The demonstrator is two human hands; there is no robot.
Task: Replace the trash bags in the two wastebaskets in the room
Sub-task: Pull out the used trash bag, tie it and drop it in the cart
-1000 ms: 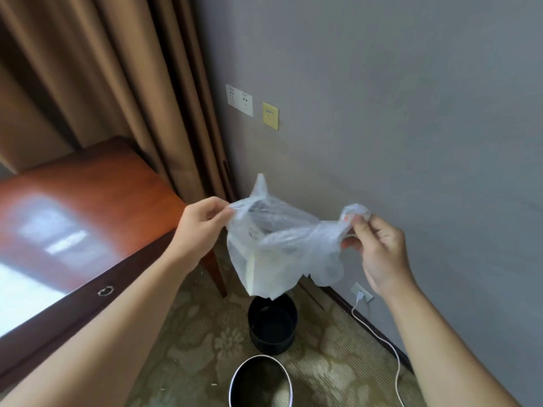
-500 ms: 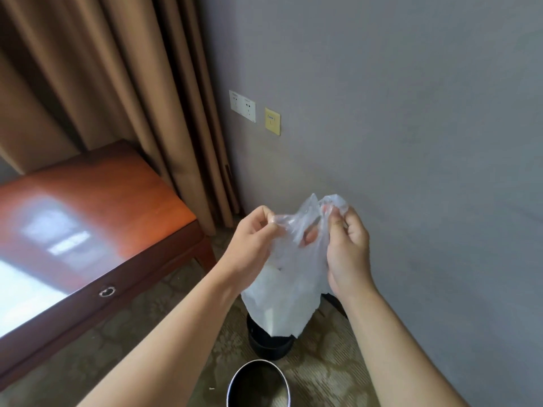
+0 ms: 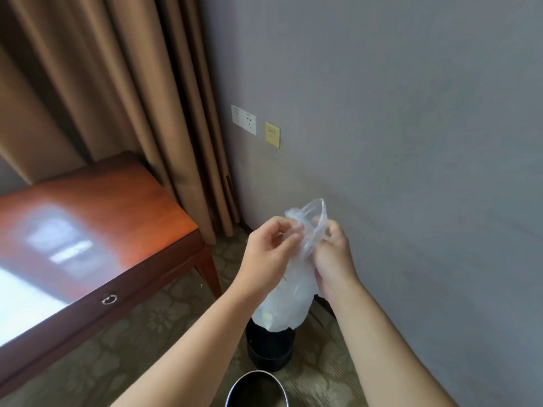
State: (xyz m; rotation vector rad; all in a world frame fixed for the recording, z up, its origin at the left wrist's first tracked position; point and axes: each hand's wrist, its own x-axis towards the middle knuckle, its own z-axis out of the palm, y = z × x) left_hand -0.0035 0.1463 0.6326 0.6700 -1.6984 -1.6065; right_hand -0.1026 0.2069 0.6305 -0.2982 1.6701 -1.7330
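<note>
Grey wall [image 3: 411, 113], patterned carpet [image 3: 164, 318], both hands pinching trash bag [image 3: 293, 289]

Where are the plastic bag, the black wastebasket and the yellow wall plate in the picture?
plastic bag [image 3: 289, 301]: head view, on its hanging lower body.
black wastebasket [image 3: 270, 352]: head view, on its outer side wall, below the bag.
yellow wall plate [image 3: 272, 134]: head view, on the middle of its face.

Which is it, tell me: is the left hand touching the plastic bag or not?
Touching. The head view shows the left hand with its fingertips pinching the bunched top of the plastic bag, while the right hand grips it from the other side.
</note>
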